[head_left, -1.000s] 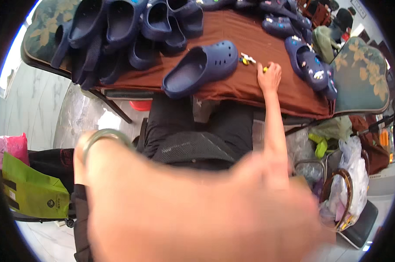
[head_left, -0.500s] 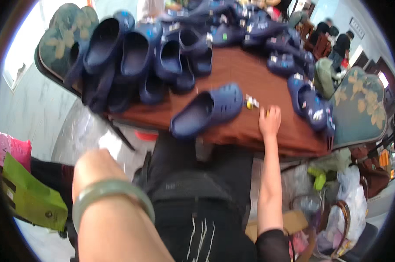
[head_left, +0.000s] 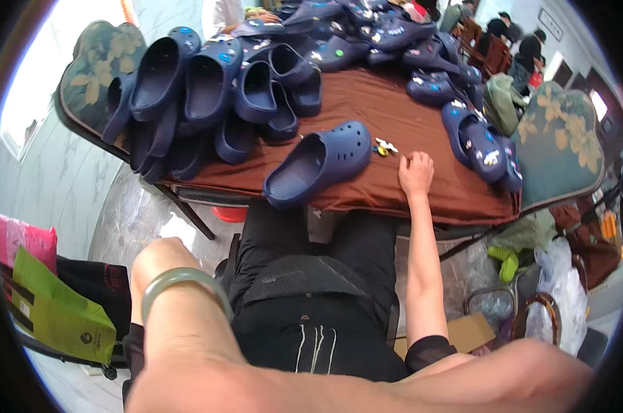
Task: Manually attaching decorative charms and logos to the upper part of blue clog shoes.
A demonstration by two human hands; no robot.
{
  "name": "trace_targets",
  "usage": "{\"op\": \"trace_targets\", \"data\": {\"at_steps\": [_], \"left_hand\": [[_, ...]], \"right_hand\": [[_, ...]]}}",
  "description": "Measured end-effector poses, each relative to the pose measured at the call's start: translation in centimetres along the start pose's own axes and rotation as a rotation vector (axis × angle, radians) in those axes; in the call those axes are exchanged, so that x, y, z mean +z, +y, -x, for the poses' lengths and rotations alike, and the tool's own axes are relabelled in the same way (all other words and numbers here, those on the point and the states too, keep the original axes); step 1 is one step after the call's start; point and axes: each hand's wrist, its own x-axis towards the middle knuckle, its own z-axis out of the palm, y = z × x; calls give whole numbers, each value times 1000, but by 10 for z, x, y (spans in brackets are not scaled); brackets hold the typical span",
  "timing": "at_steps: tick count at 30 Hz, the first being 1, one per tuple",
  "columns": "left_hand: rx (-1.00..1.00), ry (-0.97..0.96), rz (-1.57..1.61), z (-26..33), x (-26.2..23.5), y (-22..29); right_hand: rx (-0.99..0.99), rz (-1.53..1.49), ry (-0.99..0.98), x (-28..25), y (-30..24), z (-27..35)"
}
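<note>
Resting the right hand (head_left: 416,172) on brown cloth (head_left: 366,96), with fingers bent and slightly parted — can't tell if pinching anything. Showing small charms (head_left: 386,147) just left of those fingertips, then a navy clog (head_left: 333,165). Can't read fingers on the left hand (head_left: 339,399) — too blurred.

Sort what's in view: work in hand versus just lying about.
Looks part of the work: front blue clog; small charms near right hand; clogs piled left; decorated clogs right.

Apparently lying about: green bag; pink package; cardboard; plastic bag.
</note>
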Motion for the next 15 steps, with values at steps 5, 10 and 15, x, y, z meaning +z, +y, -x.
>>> {"op": "trace_targets", "data": {"at_steps": [5,10,15], "left_hand": [[155,109,-43,-15,35,-22],[204,206,-127,-50,20,-39],[284,56,-128,-9,-86,1]], "right_hand": [[-102,30,36,7,-7,-20],[-84,27,41,8,8,-6],[-69,24,21,13,5,-8]]}}
